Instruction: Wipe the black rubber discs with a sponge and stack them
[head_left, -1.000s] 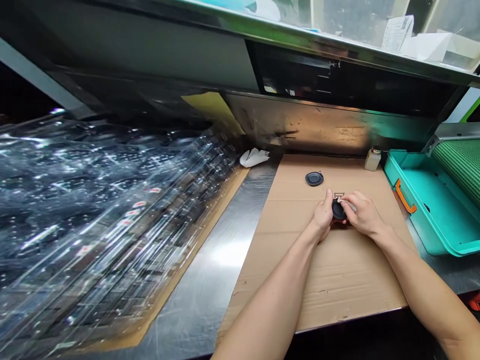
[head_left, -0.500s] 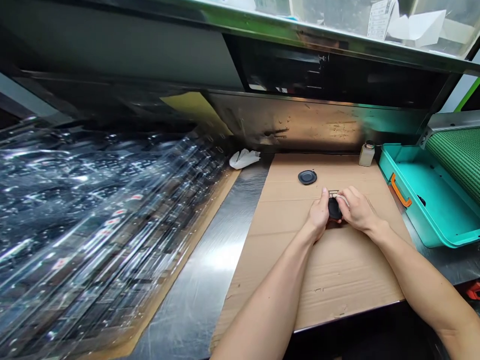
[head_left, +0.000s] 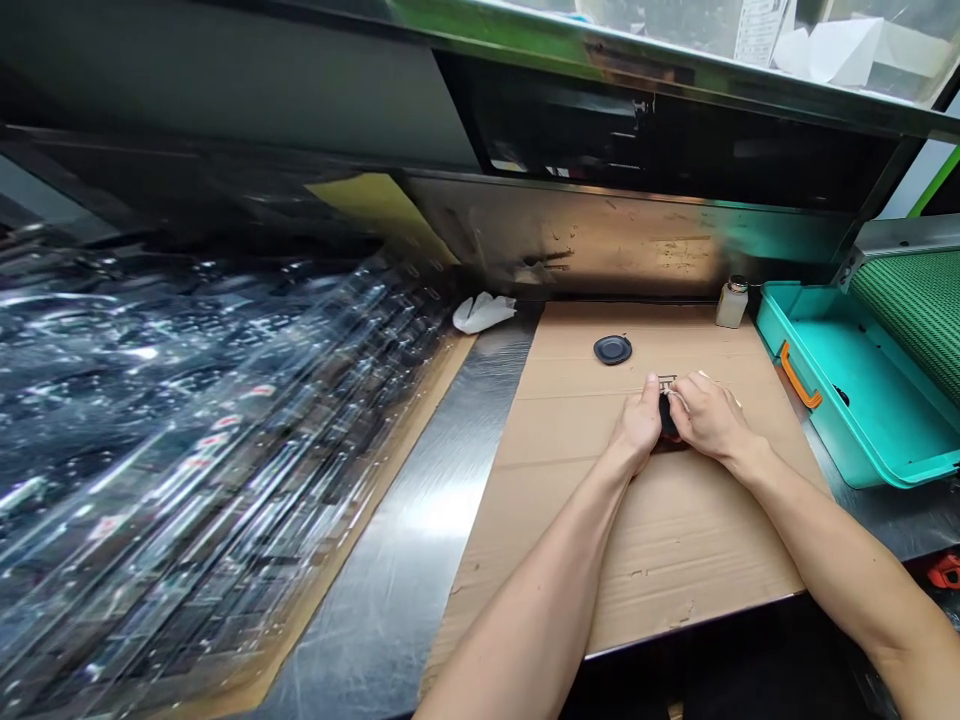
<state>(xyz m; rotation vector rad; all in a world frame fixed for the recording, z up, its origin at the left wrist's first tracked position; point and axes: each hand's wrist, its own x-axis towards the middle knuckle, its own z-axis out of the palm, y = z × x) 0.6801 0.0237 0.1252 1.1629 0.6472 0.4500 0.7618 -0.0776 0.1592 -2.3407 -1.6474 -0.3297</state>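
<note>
Shows as small black piece (head_left: 666, 415), mostly hidden, gripped in left hand (head_left: 637, 428) over cardboard (head_left: 555, 440); meets white bit (head_left: 669, 392) pinched in right hand (head_left: 709, 412).

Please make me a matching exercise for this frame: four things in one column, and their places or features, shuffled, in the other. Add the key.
1. Teal bin
2. Small bottle
3. Crumpled white tissue
4. Black part in hand

A. Lies on the metal bench, left of the cardboard sheet
B. Held by the left hand, with the right hand close against it
C. Has an orange handle on its side
D. Stands upright near the cardboard sheet's far right corner

Right pairs: 1-C, 2-D, 3-A, 4-B
</note>
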